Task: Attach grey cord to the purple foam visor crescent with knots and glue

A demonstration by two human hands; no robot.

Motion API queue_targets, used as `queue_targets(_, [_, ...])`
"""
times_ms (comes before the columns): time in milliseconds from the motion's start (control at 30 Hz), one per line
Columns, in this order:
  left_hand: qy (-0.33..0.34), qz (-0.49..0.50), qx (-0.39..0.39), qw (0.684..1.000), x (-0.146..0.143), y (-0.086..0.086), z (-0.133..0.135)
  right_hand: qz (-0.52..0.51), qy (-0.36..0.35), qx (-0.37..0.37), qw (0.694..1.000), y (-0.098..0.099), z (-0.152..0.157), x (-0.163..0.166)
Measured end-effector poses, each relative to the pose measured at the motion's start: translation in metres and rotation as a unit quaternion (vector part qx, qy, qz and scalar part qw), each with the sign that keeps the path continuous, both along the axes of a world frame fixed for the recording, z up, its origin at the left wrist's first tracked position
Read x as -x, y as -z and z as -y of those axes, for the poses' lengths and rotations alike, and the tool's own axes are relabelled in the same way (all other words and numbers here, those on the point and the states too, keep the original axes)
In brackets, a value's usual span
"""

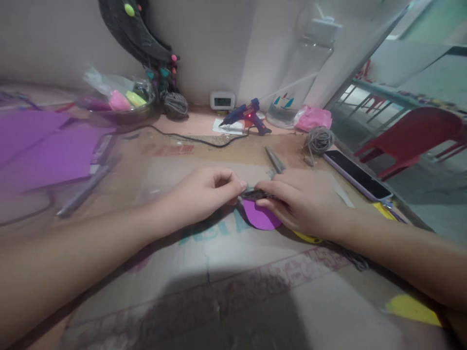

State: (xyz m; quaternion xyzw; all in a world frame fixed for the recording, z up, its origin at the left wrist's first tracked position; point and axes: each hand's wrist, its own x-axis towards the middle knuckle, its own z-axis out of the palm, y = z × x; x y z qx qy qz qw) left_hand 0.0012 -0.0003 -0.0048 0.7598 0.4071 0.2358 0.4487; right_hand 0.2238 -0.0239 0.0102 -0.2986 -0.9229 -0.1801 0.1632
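My left hand (215, 190) is closed in a pinch, thumb against forefinger, at one end of a thin dark piece (255, 194) that looks like yarn. My right hand (304, 200) has its fingers closed on the other end of it and on a rounded purple paper cutout (263, 217). The cutout hangs just below the dark piece. Pointed metal blades (274, 159), like those of scissors, stick out beyond the right hand. A yellow handle-like part (308, 238) shows under that hand; whether it joins the blades is hidden.
A blue glue gun (241, 114) with a red light stands at the back, its cord trailing left. Purple sheets (44, 150) lie left. A grey yarn ball (320, 139) and a phone (357, 175) sit right. A bowl (120, 114) and a small digital clock (222, 100) are along the wall.
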Motion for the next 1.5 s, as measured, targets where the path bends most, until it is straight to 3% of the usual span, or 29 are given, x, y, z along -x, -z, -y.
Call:
queue_targets(933, [0.003, 0.02, 0.005, 1.0, -0.0009, -0.002, -0.0007, -0.021, 0.014, 0.057, 0.998, -0.0038, 0.0008, -0.002])
queue_targets(1500, [-0.002, 0.023, 0.003, 1.0, -0.0006, -0.002, -0.0012, 0.018, -0.004, -0.008, 1.0, -0.001, 0.0003, -0.0001])
